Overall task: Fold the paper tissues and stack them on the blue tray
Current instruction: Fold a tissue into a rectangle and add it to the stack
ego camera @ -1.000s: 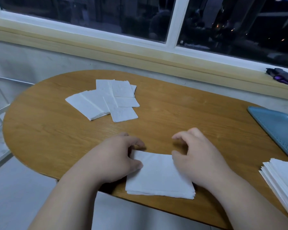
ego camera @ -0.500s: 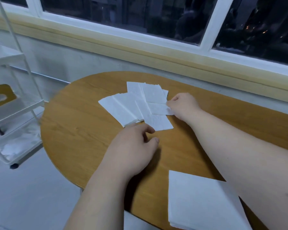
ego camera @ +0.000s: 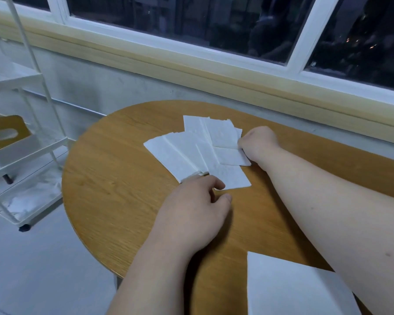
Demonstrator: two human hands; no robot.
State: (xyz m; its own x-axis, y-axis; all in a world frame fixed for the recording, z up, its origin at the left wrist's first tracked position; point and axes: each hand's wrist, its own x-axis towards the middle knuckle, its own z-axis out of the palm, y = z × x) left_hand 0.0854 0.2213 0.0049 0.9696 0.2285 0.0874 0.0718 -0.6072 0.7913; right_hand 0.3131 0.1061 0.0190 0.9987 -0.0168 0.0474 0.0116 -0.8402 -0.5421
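My right hand (ego camera: 257,142) lies at the right edge of the fan of folded tissues (ego camera: 191,153), back upward. Its fingertips are hidden, and I cannot tell whether they pinch a sheet. At the fan's near edge my left hand (ego camera: 191,208) covers a corner, fingertips curled under and out of sight. Where the sheets overlap I cannot count them. Nearer to me than the fan, a flat tissue pile (ego camera: 289,289) runs off the bottom edge, with my right forearm across its right corner. Left of the fan, a white rack (ego camera: 21,142) is cut by the left edge.
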